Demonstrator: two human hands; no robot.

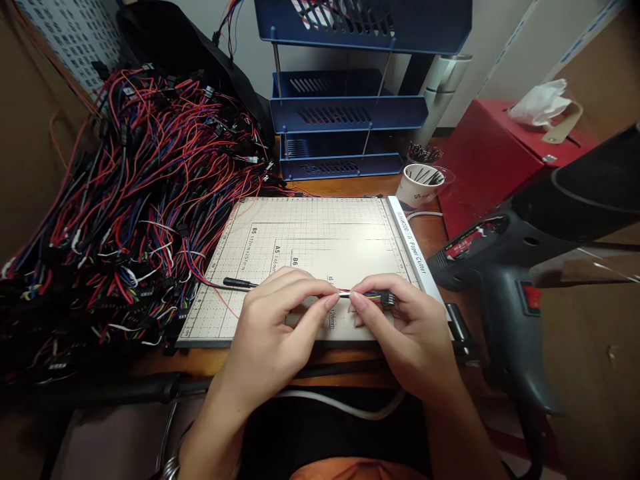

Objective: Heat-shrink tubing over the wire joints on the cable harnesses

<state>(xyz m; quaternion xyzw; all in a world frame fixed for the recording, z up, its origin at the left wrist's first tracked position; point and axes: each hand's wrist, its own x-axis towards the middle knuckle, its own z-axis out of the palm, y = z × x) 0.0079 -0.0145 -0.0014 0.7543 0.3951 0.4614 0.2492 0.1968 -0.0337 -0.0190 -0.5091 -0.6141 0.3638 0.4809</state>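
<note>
Wooden desk against a pale wall; a blue stacked letter tray stands at the back, well beyond the fingers. Left of the fingers, a large heap of red, blue and black wire harnesses covers that side of the desk. Right of the fingers, a dark grey heat gun stands close by, nozzle toward the camera's right edge; a red box with a white tissue sits behind it. A beige gridded paper cutter board lies directly under the fingers. A white paper cup holding small dark pieces stands beyond the board's far right corner.

Wire harness: held just above the board's near half, long axis running left to right. Black connector at its right end, pointing right. A thin wire trails left from the fingers to a slim black plug lying on the board, pointing left.

Left hand: fingers curled nearly closed, thumb and forefinger pinched on the harness just left of centre. Right hand: fingers likewise almost closed, pinching the harness at the connector end. The fingertips of the two hands nearly meet.
</note>
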